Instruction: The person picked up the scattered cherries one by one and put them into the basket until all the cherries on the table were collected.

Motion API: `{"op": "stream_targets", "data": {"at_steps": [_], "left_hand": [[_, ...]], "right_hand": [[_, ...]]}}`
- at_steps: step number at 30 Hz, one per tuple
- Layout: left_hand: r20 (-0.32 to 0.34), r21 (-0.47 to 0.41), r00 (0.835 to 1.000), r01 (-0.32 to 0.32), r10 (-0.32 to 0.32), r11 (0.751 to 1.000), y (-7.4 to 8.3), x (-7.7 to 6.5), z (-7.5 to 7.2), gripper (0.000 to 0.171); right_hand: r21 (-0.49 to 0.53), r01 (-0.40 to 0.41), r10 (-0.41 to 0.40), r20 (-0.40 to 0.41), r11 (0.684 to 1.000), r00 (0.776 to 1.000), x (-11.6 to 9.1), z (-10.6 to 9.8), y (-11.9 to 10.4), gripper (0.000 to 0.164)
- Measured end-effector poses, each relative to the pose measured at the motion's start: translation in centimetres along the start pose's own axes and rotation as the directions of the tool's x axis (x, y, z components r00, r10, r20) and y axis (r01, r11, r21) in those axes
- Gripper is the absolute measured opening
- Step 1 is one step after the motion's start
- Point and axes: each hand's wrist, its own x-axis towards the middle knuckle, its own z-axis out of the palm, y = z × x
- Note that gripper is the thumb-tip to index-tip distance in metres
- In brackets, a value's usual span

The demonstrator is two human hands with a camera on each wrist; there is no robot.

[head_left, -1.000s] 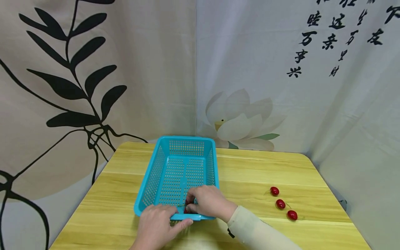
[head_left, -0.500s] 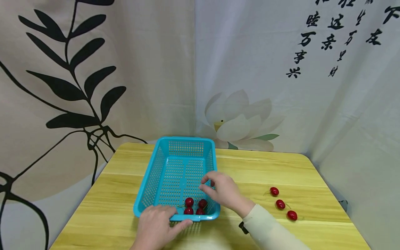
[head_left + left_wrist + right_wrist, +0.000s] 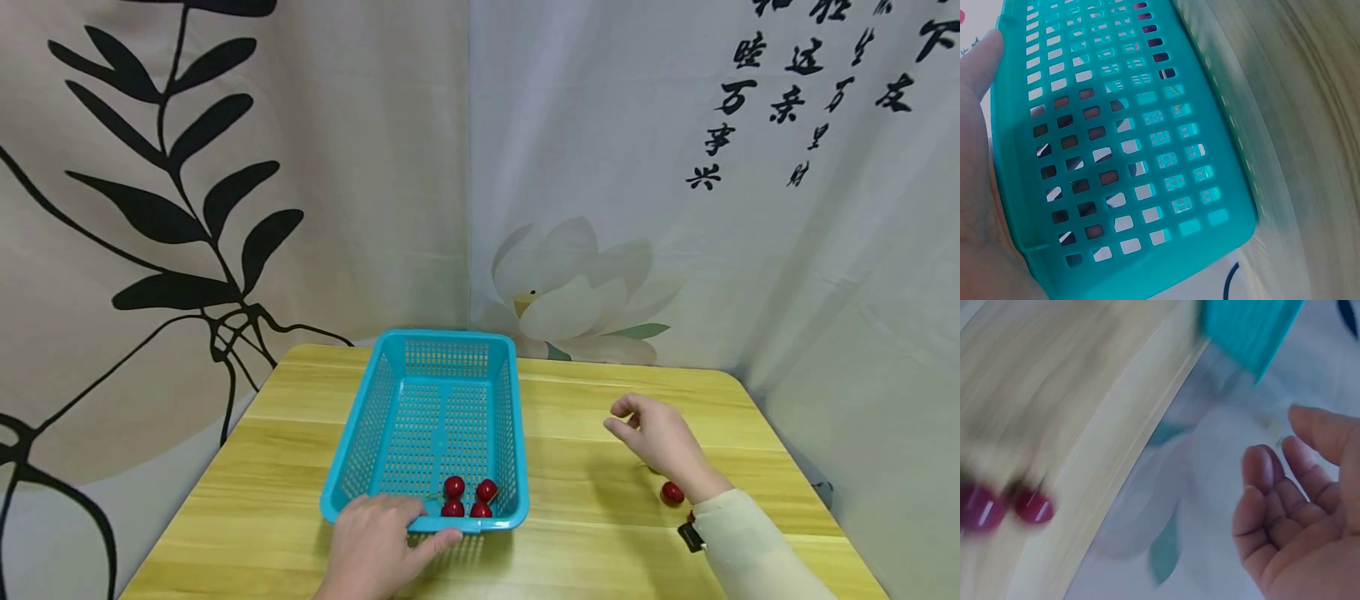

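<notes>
A blue plastic basket (image 3: 360, 433) with perforated walls stands on the table. My left hand (image 3: 378, 533) grips its near rim, fingers over the inside and thumb along the outer side. In the left wrist view this hand (image 3: 985, 181) lies along the basket wall (image 3: 1147, 156). Several red cherries (image 3: 454, 487) sit in the basket's near end. My right hand (image 3: 663, 437) is above the table to the right, fingers loosely curled, holding nothing. Below it lies a cherry (image 3: 672, 493), and another is mostly hidden by the wrist. The right wrist view shows two blurred cherries (image 3: 1035, 506) beside the empty hand (image 3: 1304, 512).
The wooden table (image 3: 292, 450) has its back edge against a hanging curtain (image 3: 375, 208) printed with a plant, a lotus flower and dark writing. Another curtain side closes off the right.
My right hand has come out of the basket and swung right over the loose cherries; those it left now show in the basket. My left hand stays on the rim.
</notes>
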Motion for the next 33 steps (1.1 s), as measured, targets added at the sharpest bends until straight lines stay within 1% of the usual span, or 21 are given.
{"op": "stream_targets", "data": {"at_steps": [3, 5, 9, 12, 18, 21, 27, 33], "left_hand": [[0.004, 0.002, 1.000, -0.001, 0.001, 1.000, -0.1, -0.1, 0.1, 0.059], [0.008, 0.006, 1.000, 0.002, -0.002, 1.000, -0.1, -0.1, 0.2, 0.058], [0.012, 0.013, 1.000, 0.007, -0.007, 1.000, -0.2, -0.1, 0.2, 0.057], [0.010, 0.012, 1.000, 0.008, -0.008, 1.000, -0.2, -0.1, 0.2, 0.056], [0.024, 0.005, 1.000, 0.016, -0.016, 1.000, -0.2, -0.1, 0.3, 0.058], [0.031, 0.015, 0.999, 0.020, -0.020, 1.000, -0.2, -0.1, 0.3, 0.060], [0.031, 0.012, 0.999, 0.025, -0.025, 1.000, -0.1, 0.0, 0.2, 0.057], [0.031, 0.012, 0.999, 0.012, -0.013, 1.000, -0.1, -0.1, 0.2, 0.056]], "right_hand": [[-0.034, -0.059, 0.060, 0.031, 0.998, 0.998, -0.6, -1.1, 2.8, 0.022], [-0.048, -0.081, 0.083, 0.050, 0.996, 0.995, -1.1, -1.6, 4.3, 0.023], [-0.071, -0.093, 0.099, 0.081, 0.993, 0.992, -2.0, -1.7, 6.7, 0.021], [-0.086, -0.088, 0.097, 0.101, 0.992, 0.990, -2.3, -1.6, 7.7, 0.021], [-0.098, -0.119, 0.134, 0.161, 0.988, 0.978, -2.4, -1.2, 8.5, 0.027], [-0.099, -0.131, 0.148, 0.184, 0.986, 0.972, -2.4, -0.8, 8.6, 0.027], [-0.102, -0.128, 0.146, 0.195, 0.986, 0.970, -2.3, 0.1, 9.0, 0.024], [-0.109, -0.123, 0.144, 0.201, 0.986, 0.969, -1.9, 0.6, 9.4, 0.021]]}}
